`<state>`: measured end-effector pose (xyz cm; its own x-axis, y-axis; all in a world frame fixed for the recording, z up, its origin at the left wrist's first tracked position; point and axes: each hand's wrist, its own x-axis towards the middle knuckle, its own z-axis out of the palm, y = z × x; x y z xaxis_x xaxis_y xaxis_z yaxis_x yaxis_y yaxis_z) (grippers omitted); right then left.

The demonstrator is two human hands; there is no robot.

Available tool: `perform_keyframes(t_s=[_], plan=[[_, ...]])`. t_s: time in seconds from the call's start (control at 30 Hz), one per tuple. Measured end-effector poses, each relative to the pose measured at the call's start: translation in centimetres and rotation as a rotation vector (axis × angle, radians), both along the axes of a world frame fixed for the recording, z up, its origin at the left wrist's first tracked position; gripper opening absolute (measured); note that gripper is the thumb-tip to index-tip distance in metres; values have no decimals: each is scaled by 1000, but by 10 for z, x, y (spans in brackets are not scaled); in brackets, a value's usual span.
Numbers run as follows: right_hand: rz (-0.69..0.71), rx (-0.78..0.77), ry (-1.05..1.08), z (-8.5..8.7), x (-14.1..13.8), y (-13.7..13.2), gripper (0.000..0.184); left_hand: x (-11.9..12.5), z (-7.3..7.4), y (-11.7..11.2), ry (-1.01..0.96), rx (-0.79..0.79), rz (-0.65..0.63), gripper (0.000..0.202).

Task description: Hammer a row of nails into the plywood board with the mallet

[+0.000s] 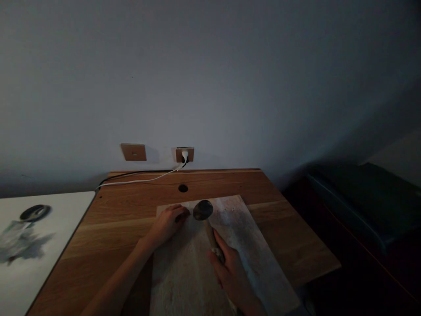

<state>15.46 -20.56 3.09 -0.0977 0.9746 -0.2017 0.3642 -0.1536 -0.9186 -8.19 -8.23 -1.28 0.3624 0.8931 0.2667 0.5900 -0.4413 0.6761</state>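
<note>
My right hand [228,267] is wrapped round the pale handle of a hammer [209,232]. Its dark, rounded head is raised in front, just right of my left hand. Resting at the far left part of a pale wooden board [184,281], my left hand [171,221] has its fingers curled together. Whatever they may pinch is too small and dark to make out. A few tiny specks show on the board near its far right corner.
The board lies on a wooden table [279,219] with a round cable hole [183,188]. Behind it, a white plug [185,155] sits in a wall socket, its cable [144,180] running left. A white surface [66,219] at left bears a dark round object [35,213] and a crumpled bag [19,241].
</note>
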Motion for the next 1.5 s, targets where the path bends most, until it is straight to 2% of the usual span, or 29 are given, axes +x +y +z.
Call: perform_keyframes(t_s=[0.23, 0.7, 0.77, 0.83, 0.9, 0.93, 1.03, 1.1, 1.2, 1.33, 1.43, 1.5], plan=[[80, 46, -81, -3, -14, 10, 62, 1, 0, 0, 5, -63, 49, 58], [44, 122, -116, -2, -19, 10, 62, 1, -1, 2, -14, -98, 42, 61], [40, 135, -117, -1, -16, 11, 61, 0, 4, 0, 12, -91, 59, 61], [-4, 150, -102, -1, -9, 9, 61, 3, 12, -6, 39, -57, 79, 53], [-77, 128, -57, -1, 1, 5, 66, 12, 23, -16, 71, 18, 56, 43], [-115, 101, -32, -2, 8, 4, 70, 19, 28, -23, 101, 70, 3, 39], [-244, 48, 11, -4, 27, 0, 80, 53, 37, -48, 303, 268, -302, 34], [-315, 36, 17, -5, 37, -1, 85, 79, 35, -65, 479, 420, -413, 21], [-371, 33, 39, -7, 47, -4, 90, 110, 27, -83, 598, 555, -417, 10], [-407, 28, 29, -7, 50, -10, 88, 131, 13, -91, 593, 553, -377, 10], [-388, 20, 29, -7, 48, -14, 85, 131, 10, -87, 574, 527, -378, 11], [-359, 10, 38, -8, 47, -15, 86, 119, 15, -81, 574, 481, -377, 13]])
